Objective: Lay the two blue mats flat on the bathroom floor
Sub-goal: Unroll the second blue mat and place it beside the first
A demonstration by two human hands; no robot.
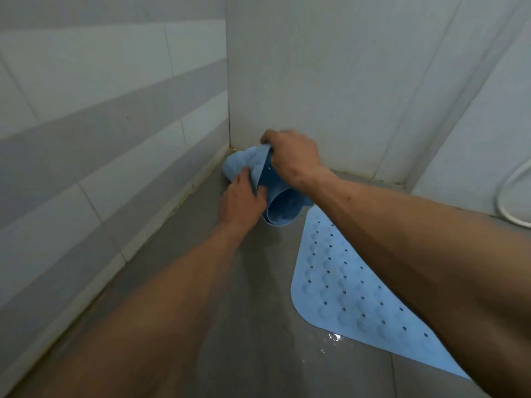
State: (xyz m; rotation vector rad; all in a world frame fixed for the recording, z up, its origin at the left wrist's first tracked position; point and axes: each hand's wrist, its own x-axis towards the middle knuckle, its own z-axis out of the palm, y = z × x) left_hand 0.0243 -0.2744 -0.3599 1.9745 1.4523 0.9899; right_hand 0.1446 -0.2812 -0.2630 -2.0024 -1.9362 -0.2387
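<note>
Head cam, L to R: striped tile wall (100, 133) fills 9 o'clock. Left hand (242, 201) is just left of centre, fingers wrapped round the outer curl of the rolled mat (280, 206), closed on it. Roll sits in the floor corner, about 12 o'clock from the person, open end facing the cam, far end touching the wall base. Right hand (293, 155) is just above it, pinching the mat's loose top edge, thumb side hidden. Flat mat (342, 285) lies at 4 o'clock on the grey floor (230, 326), one tip just beside the roll; the right forearm covers part of it. White hose (514, 193) at 3 o'clock.

Risks, my read: rubber keeps its curl, so a freed edge may spring back; floor looks wet near the flat mat's near edge, so the sheet could slide while being spread; tight corner may leave an edge riding up the wall or overlapping the flat mat.

Containers: none in shot.
</note>
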